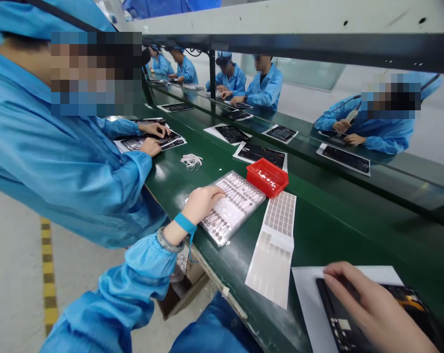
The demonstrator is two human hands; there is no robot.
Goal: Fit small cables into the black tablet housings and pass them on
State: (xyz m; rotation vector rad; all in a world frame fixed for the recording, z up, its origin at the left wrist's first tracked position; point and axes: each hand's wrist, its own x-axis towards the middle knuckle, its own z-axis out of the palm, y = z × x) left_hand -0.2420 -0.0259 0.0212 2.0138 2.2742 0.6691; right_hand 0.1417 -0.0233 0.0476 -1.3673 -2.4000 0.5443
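Note:
My left hand [203, 203] reaches over a clear plastic tray [240, 215] with rows of small round parts on thin pale leads. Its fingers are bent together and point down at the tray; whether a part is between them is hidden. Lower right, my right hand [372, 304] hovers over a black tablet housing [339, 309] lying on a white sheet [306, 289]. The thumb and index finger meet at the tips near the housing's upper left corner, and I cannot make out anything in the pinch. A blue band [185, 223] circles my left wrist.
A red bin [267, 177] with small white pieces touches the tray's far corner. Beside it lies a sheet of square stickers [280, 215]. A co-worker [60, 162] works close on my left. More housings [266, 155] lie along the green bench [335, 225]; others sit opposite.

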